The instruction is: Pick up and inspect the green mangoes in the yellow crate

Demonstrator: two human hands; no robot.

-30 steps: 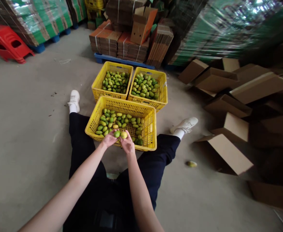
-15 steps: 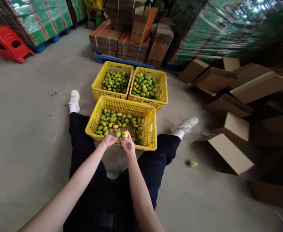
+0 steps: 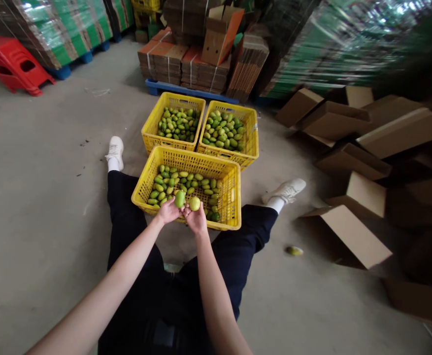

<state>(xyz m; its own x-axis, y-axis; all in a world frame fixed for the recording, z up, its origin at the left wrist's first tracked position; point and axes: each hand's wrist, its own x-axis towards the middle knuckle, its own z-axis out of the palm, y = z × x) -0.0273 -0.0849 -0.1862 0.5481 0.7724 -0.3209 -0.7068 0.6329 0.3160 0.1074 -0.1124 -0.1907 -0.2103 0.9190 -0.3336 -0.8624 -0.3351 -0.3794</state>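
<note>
1. Two fruits are up in your hands at once: your left hand (image 3: 168,212) has its fingers closed around a green mango (image 3: 179,198), and your right hand (image 3: 196,220) pinches a paler, yellowish mango (image 3: 194,203) at its fingertips. Both fruits sit just above the near rim of the near crate (image 3: 230,197), touching or almost touching each other.

2. Your right-hand grip looks the weaker of the two. The yellowish fruit rides high on the fingertips, so a small turn of the wrist could let it roll off. It would likely land among the fruit in the near crate or on the concrete floor (image 3: 46,187) between your legs.

3. One stray mango (image 3: 293,250) already lies on the floor to your right, near an open carton (image 3: 348,236). Another drop there could bruise the fruit, and a round piece underfoot is a slipping risk when you stand.

4. Two further crates stand just beyond the near one, the far left crate (image 3: 152,129) and the far right crate (image 3: 250,140), side by side and touching. Their contents look much alike from here, so a fruit tossed across could easily end up in the wrong one, or strike the rim and bounce out.

5. Your hands are close together, so knocking one fruit against the other could mark the skins.
</note>
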